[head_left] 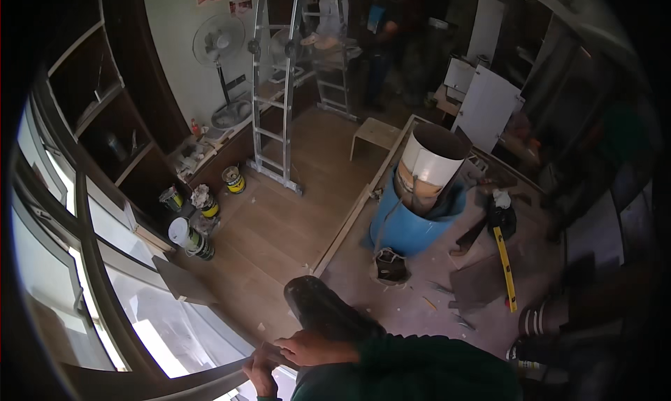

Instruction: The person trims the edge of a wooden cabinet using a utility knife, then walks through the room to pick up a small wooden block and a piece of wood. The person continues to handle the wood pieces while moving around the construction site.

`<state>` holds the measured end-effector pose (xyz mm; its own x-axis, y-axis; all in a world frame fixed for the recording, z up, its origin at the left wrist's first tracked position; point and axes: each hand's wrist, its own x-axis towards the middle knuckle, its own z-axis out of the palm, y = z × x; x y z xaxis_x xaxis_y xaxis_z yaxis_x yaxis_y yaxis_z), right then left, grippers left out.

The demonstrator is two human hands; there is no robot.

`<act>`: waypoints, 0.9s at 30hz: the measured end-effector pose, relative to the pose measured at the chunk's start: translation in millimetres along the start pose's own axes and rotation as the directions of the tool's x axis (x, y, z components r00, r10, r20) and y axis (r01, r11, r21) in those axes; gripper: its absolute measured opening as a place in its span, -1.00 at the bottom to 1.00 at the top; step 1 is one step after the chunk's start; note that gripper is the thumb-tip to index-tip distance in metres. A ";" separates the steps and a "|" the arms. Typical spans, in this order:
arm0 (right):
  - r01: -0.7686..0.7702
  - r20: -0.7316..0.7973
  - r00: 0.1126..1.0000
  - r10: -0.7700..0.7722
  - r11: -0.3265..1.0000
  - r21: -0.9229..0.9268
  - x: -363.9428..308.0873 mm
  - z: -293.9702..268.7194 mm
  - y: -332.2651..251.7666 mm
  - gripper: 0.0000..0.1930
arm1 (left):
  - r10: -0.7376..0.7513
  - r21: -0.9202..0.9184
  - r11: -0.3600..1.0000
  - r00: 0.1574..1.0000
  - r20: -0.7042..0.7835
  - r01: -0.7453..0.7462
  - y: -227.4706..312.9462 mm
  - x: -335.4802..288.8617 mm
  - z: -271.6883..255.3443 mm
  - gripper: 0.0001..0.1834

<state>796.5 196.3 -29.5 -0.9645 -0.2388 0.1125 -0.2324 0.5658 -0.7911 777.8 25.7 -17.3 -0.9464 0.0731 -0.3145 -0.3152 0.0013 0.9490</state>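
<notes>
At window frame [203, 381], left grip [261, 373]; fingertip contact unclear.

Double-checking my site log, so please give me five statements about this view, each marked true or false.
1. A white cylinder rises out of the blue barrel. True.
2. The yellow spirit level is left of the blue barrel. False: the yellow spirit level is to its right.
3. The metal ladder stands upright. True.
4. The pedestal fan is right of the metal ladder. False: the pedestal fan is to its left.
5. The left hand and right hand are close together. True.
</notes>
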 end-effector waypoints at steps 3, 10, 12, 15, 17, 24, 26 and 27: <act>0.065 -0.028 0.998 -0.062 0.990 0.127 14.8 8.6 -47.6 -0.77 | 0.060 -0.176 0.981 0.993 -0.106 -0.078 11.3 -36.4 -45.0 -0.60; 0.123 -0.153 0.983 -0.103 0.984 0.131 49.9 7.3 -66.8 -0.62 | 0.235 -0.117 0.963 0.969 -0.079 -0.243 54.7 -21.5 -60.1 -0.60; 0.087 -0.108 0.992 -0.063 0.967 0.241 59.1 6.0 -62.3 -0.56 | 0.253 -0.094 0.962 0.965 -0.064 -0.258 51.6 -6.2 -68.3 -0.61; -0.040 0.072 0.997 0.011 0.909 0.416 80.6 0.2 -39.4 -0.52 | 0.240 -0.086 0.965 0.966 -0.102 -0.248 49.1 17.7 -66.4 -0.61; -0.044 0.086 0.996 0.003 0.878 0.477 102.2 0.7 -25.3 -0.55 | 0.222 -0.090 0.969 0.969 -0.110 -0.232 51.6 39.6 -68.9 -0.61; -0.097 0.107 0.993 0.057 0.904 0.416 236.5 -38.8 57.4 -0.72 | 0.062 0.011 0.998 0.996 -0.059 -0.062 74.0 185.7 -41.9 -0.62; -0.074 0.077 0.996 0.045 0.903 0.424 282.1 -51.1 98.3 -0.71 | -0.012 0.138 0.990 0.999 0.046 0.005 65.1 252.0 -38.8 -0.62; -0.101 0.074 0.994 0.077 0.902 0.420 307.4 -64.9 115.2 -0.70 | -0.030 0.161 0.987 0.998 0.052 0.021 68.8 284.5 -27.4 -0.63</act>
<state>465.1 239.3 -47.0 -0.9677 -0.2522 0.0062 -0.0591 0.2028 -0.9774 485.0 19.2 -42.1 -0.9318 0.1249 -0.3409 -0.3196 0.1635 0.9333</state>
